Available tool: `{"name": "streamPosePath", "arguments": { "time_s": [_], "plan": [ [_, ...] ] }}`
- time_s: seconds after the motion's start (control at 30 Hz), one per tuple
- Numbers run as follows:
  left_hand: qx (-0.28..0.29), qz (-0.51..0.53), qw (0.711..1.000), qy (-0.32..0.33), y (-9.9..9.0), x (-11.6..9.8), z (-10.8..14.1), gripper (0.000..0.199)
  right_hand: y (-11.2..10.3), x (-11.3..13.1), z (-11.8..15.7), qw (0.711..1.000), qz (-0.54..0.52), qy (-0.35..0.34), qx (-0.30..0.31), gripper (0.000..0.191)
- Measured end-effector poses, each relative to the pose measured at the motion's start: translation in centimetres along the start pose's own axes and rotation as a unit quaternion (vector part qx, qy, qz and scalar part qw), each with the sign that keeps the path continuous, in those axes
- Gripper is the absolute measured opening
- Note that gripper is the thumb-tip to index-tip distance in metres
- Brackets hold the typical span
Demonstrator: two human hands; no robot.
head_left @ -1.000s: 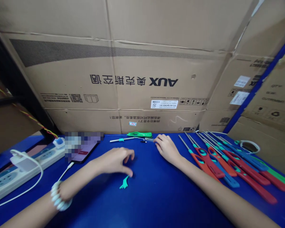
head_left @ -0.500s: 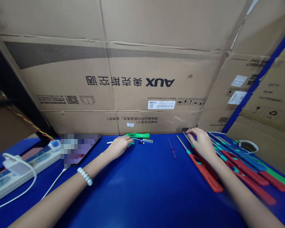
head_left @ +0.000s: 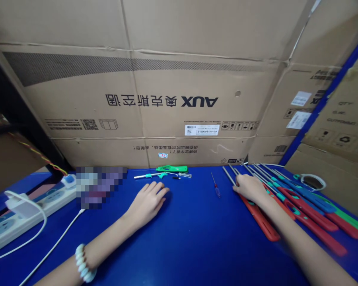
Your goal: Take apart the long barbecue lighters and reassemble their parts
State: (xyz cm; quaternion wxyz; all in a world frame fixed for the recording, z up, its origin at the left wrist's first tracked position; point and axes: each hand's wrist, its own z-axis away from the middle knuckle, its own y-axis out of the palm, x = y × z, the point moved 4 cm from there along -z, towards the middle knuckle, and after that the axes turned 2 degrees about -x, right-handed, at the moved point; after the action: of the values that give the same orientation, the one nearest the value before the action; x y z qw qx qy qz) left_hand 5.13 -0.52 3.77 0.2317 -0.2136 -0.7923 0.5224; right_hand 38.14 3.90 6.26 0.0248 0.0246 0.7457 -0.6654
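My left hand (head_left: 149, 200) lies palm down on the blue table, fingers slightly bent and apart, with nothing in it. Just beyond it are parts of a taken-apart lighter: a green shell (head_left: 177, 169), a metal tube (head_left: 141, 176), a teal trigger piece (head_left: 162, 175) and a clear part (head_left: 185, 175) with a white wire. On the right, my right hand (head_left: 250, 187) closes around the neck of a long-nosed red lighter (head_left: 265, 226); its fingers hide the grip point. More red lighters (head_left: 319, 232) lie beside it. A small screwdriver (head_left: 216, 190) rests between my hands.
Blue lighters (head_left: 316, 198) and a green one (head_left: 353, 222) lie at the far right, near a white cable loop (head_left: 319, 182). A white power strip (head_left: 44, 204) and a blurred-out device (head_left: 103, 188) occupy the left. Cardboard (head_left: 173, 79) walls the back.
My left hand has drawn back toward me from the loose parts, uncovering the tube and trigger piece. My right hand has moved down and closed on a red lighter's neck.
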Motion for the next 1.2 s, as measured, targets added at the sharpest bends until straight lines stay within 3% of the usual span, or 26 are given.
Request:
{"name": "streamPosePath", "arguments": {
  "time_s": [0.1,0.2,0.33,0.43,0.5,0.57,0.73,0.8,0.9,0.97,1.07,1.1,1.17,1.2],
  "plan": [
    [-0.020,0.037,0.999,0.022,-1.0,-2.2,1.7,0.027,-1.7,2.1,1.0,0.998,-0.030,-0.044,-0.024,0.011],
    [-0.054,0.063,0.996,0.040,-2.0,-4.0,2.5,0.031,-2.5,6.5,3.1,0.986,-0.077,-0.144,-0.031,0.007],
    [-0.094,0.056,0.992,0.055,-2.4,-5.2,2.4,0.032,-1.5,13.4,6.7,0.932,-0.141,-0.333,-0.026,0.005],
    [-0.061,0.062,0.993,0.080,-1.6,-4.9,2.1,0.023,-0.6,16.2,7.8,0.911,-0.124,-0.391,-0.034,0.009],
    [-0.030,0.066,0.993,0.097,-1.3,-4.3,2.0,0.024,-0.6,16.6,7.2,0.914,-0.129,-0.383,-0.026,0.012],
    [0.000,0.072,0.993,0.091,-1.4,-3.1,1.9,0.021,-0.9,15.7,5.6,0.936,-0.135,-0.326,-0.009,0.014],
    [0.090,0.101,0.990,0.027,-2.6,0.3,2.2,0.015,-1.3,9.8,1.0,0.986,-0.062,-0.150,-0.041,0.020],
    [0.092,0.120,0.988,0.013,-3.0,0.7,2.4,0.011,-0.6,7.6,-0.1,0.994,-0.031,-0.098,-0.036,0.032],
    [0.088,0.144,0.986,0.010,-2.7,-0.2,2.3,0.011,0.2,6.1,-0.3,0.996,-0.012,-0.081,-0.024,0.046],
    [0.089,0.137,0.987,0.012,-2.1,-1.4,2.1,0.020,0.2,6.5,0.1,0.995,-0.010,-0.091,-0.034,0.047],
    [0.078,0.091,0.993,0.011,-1.0,-2.7,1.7,0.009,-0.4,8.8,1.8,0.985,-0.030,-0.159,-0.055,0.046],
    [0.081,0.073,0.994,0.012,-0.6,-2.9,1.6,0.008,-0.5,10.0,2.6,0.974,-0.050,-0.215,-0.050,0.048],
    [0.088,0.040,0.995,0.015,0.0,-3.1,1.7,0.007,-0.6,12.5,4.6,0.920,-0.140,-0.366,-0.029,0.054],
    [0.084,0.025,0.996,0.016,0.2,-3.1,1.8,0.007,-0.4,13.4,5.4,0.903,-0.158,-0.399,-0.023,0.057]
  ]
}}
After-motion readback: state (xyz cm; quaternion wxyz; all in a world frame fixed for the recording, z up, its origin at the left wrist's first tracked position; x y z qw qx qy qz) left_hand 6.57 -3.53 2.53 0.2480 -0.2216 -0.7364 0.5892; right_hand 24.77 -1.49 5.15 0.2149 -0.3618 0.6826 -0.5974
